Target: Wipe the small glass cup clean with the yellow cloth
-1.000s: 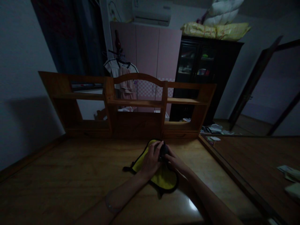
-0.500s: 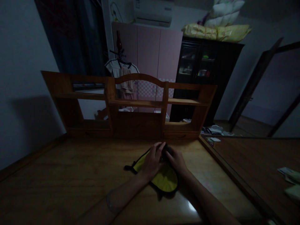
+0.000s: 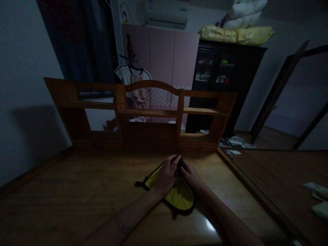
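Observation:
A yellow cloth with black edging lies on the wooden desk, a short black loop at its left end. Over its upper part rests my left hand, fingers bent and closed around a small dark object at the far edge. From the other side my right hand grips the same dark object, its thumb and fingers pressed together. Both hands hide most of that object, and its kind cannot be made out in the dim light.
A wooden shelf unit with small drawers stands along the back of the desk. A raised wooden edge bounds the right side. Farther right, papers lie on a brown surface. Wardrobes stand behind.
My right hand has shifted slightly left and its fingers have drawn in, covering more of the dark object. My left hand and the cloth are almost unchanged.

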Motion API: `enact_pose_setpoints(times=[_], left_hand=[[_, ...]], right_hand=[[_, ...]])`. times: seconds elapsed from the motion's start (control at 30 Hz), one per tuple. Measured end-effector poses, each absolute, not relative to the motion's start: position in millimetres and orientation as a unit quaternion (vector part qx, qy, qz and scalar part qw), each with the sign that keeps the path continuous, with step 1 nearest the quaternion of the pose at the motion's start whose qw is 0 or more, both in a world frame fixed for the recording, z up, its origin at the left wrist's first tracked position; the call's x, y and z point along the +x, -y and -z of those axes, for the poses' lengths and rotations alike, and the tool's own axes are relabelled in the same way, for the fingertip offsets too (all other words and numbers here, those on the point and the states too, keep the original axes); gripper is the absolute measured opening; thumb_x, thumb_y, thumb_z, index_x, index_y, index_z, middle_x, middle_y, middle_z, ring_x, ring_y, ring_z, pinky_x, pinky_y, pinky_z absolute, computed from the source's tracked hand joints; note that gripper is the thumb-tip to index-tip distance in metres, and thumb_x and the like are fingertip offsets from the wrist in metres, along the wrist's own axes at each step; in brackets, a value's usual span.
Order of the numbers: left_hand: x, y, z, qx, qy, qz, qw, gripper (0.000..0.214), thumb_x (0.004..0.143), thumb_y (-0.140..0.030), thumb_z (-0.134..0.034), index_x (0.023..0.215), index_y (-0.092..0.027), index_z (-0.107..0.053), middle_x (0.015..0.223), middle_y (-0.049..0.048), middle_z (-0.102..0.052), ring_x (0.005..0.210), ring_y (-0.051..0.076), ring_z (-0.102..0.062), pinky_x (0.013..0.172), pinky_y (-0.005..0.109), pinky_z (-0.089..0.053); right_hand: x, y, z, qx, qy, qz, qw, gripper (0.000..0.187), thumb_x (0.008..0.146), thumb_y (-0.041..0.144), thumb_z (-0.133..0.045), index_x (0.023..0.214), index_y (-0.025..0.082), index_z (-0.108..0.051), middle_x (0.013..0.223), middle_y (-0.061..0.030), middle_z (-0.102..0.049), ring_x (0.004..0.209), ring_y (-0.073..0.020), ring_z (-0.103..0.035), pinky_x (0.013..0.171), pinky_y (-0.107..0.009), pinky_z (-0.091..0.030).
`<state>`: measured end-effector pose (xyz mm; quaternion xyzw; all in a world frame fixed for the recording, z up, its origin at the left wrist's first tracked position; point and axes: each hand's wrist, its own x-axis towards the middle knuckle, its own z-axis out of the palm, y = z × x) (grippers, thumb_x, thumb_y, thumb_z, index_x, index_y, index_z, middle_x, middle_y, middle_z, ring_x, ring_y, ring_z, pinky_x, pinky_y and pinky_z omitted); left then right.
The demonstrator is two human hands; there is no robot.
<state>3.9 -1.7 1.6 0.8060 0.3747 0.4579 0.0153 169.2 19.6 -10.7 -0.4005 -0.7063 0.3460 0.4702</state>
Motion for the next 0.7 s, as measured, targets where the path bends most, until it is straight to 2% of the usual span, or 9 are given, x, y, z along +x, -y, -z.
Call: enact_pose_setpoints(times=[0.1,0.2,0.33,0.4,0.53,0.7], left_hand=[[4.1,1.9,-2.1,0.808,-0.371,-0.459,0.011,0.079,0.082,-0.015,-0.066,0.147,-0.030,-0.026,0.141,0.0100,-0.038,0.130,0.028,-0.040,0.107,0.047,-0.039],[4.1,2.2,-2.8,0.810,-0.373,-0.453,0.007,0.079,0.082,-0.019,-0.068,0.147,-0.029,-0.026,0.141,0.0099,-0.038,0.131,0.027,-0.039,0.108,0.045,-0.039],[4.2,3.1,-3.4,0.810,-0.369,-0.455,0.002,0.079,0.081,-0.024,-0.070,0.147,-0.027,-0.027,0.140,0.0109,-0.039,0.129,0.028,-0.040,0.107,0.045,-0.040],[4.1,3.7,-4.0,0.811,-0.363,-0.459,0.000,0.077,0.082,-0.026,-0.069,0.147,-0.027,-0.027,0.139,0.0114,-0.039,0.129,0.028,-0.041,0.107,0.045,-0.039],[3.3,3.8,-6.0,0.811,-0.375,-0.450,-0.004,0.075,0.082,-0.018,-0.067,0.146,-0.027,-0.029,0.142,0.0102,-0.037,0.133,0.027,-0.037,0.110,0.045,-0.037],[1.1,1.9,-6.8,0.794,-0.398,-0.459,-0.007,0.074,0.080,-0.011,-0.064,0.145,-0.027,-0.031,0.141,0.0094,-0.037,0.132,0.026,-0.037,0.110,0.044,-0.038]], right_hand=[[168.3,-20.0,11.1,-0.430,0.717,-0.294,0.462,0.035,0.089,0.027,-0.049,0.121,0.018,-0.059,0.108,-0.0088,-0.070,0.098,-0.0253,-0.064,0.090,-0.040,-0.049],[167.5,-19.8,8.5,-0.445,0.717,-0.267,0.466,0.032,0.087,0.027,-0.051,0.115,0.017,-0.063,0.103,-0.0083,-0.071,0.091,-0.0249,-0.065,0.085,-0.037,-0.050],[169.3,-19.2,3.3,-0.464,0.699,-0.275,0.470,0.026,0.084,0.034,-0.056,0.093,0.014,-0.070,0.086,-0.0063,-0.072,0.079,-0.0244,-0.065,0.071,-0.032,-0.051],[170.3,-19.1,1.2,-0.464,0.693,-0.293,0.468,0.028,0.084,0.037,-0.056,0.089,0.013,-0.070,0.082,-0.0052,-0.072,0.077,-0.0244,-0.065,0.068,-0.031,-0.051],[169.3,-17.0,-2.1,-0.440,0.638,-0.402,0.487,0.031,0.079,0.031,-0.059,0.103,0.014,-0.068,0.095,-0.0052,-0.073,0.091,-0.0266,-0.065,0.080,-0.036,-0.053],[165.1,-6.9,-10.8,-0.378,0.610,-0.508,0.476,0.050,0.077,0.020,-0.053,0.127,0.023,-0.057,0.125,-0.0034,-0.064,0.113,-0.0245,-0.059,0.100,-0.041,-0.045]])
